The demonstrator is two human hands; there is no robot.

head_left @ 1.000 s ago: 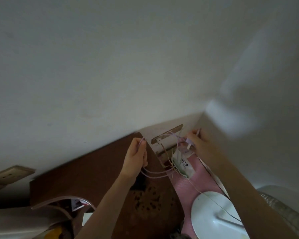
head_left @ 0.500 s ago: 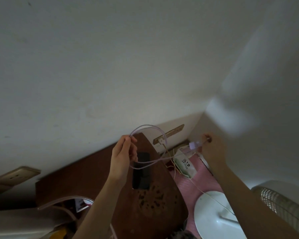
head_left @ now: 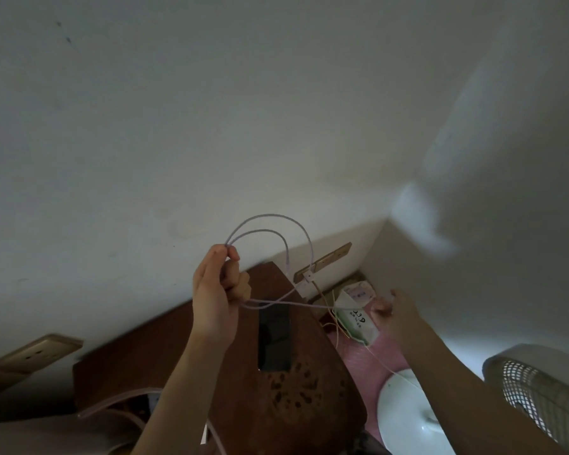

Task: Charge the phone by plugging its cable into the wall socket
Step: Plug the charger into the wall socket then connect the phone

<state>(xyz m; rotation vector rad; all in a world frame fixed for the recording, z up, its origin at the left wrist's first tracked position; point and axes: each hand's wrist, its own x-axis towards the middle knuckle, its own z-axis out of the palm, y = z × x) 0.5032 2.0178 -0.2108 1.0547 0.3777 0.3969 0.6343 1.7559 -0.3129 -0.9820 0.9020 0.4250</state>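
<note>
Your left hand, at centre frame, pinches two loops of the pale lilac cable between thumb and forefinger, lifting them against the white wall. Your right hand, at right of centre, is blurred with fingers spread and appears to grip nothing; whether the cable end touches it cannot be told.

The phone lies face up and dark on the brown table, just below your left hand. The cable runs from your left hand across the table edge toward the white plug block, which sits at the gold wall socket strip near the room corner. Whether that block is fully seated cannot be determined.

Recommended procedure:
1. Separate the loops before pulling; a snag could drag the phone off the table.
2. Trace one strand to its free connector with your right hand.
3. Keep clear of the thin yellowish wires beside the socket.
4. Press the plug square to the socket, not at an angle.

A white and green packet lies by your right hand. Its printing is too small to read reliably. No other brand or writing is legible.
</note>
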